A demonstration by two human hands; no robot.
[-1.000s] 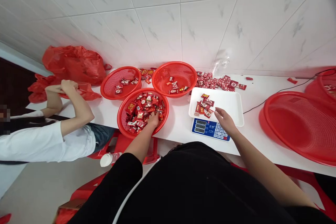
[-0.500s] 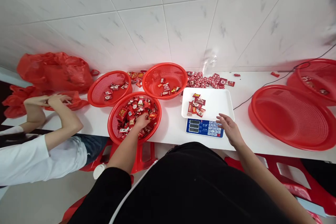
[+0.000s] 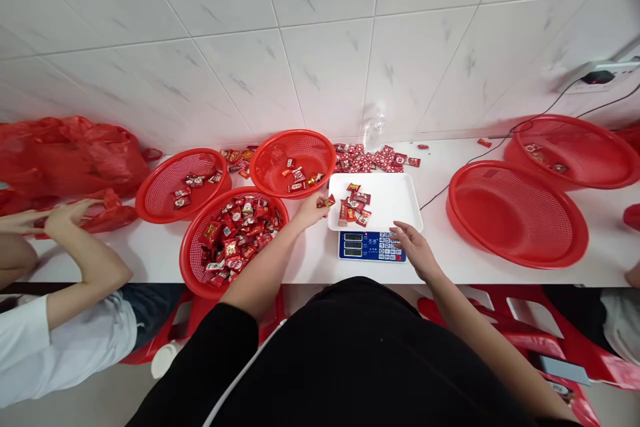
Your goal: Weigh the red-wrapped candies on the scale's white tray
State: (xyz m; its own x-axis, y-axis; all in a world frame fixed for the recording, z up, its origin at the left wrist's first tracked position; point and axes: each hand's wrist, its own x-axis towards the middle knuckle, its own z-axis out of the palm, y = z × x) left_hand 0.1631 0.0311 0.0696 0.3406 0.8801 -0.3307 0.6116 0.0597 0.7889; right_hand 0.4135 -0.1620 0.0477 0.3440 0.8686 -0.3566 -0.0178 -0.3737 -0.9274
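Note:
My left hand (image 3: 310, 211) is closed on a red-wrapped candy (image 3: 329, 201) at the left edge of the scale's white tray (image 3: 393, 197). Several wrapped candies (image 3: 356, 204) lie together on the left half of that tray. My right hand (image 3: 416, 250) has its fingers apart and holds nothing; it hovers at the tray's front right corner, over the keypad of the blue digital scale (image 3: 371, 246). To the left, a red plastic basket (image 3: 187, 255) holds a heap of wrapped candies (image 3: 240, 233).
Two red baskets (image 3: 145, 190) (image 3: 293, 138) with a few candies stand behind. Loose candies (image 3: 373, 159) and a clear plastic bottle (image 3: 375, 130) are by the wall. More red baskets (image 3: 520, 227) and a black cable (image 3: 445, 188) are at right. A co-worker's arms (image 3: 95, 247) handle red bags (image 3: 75, 153) at left.
My left hand has come out of the candy-filled basket and moved right to the tray edge with a candy. My right hand stays near the scale. The view has shifted rightward.

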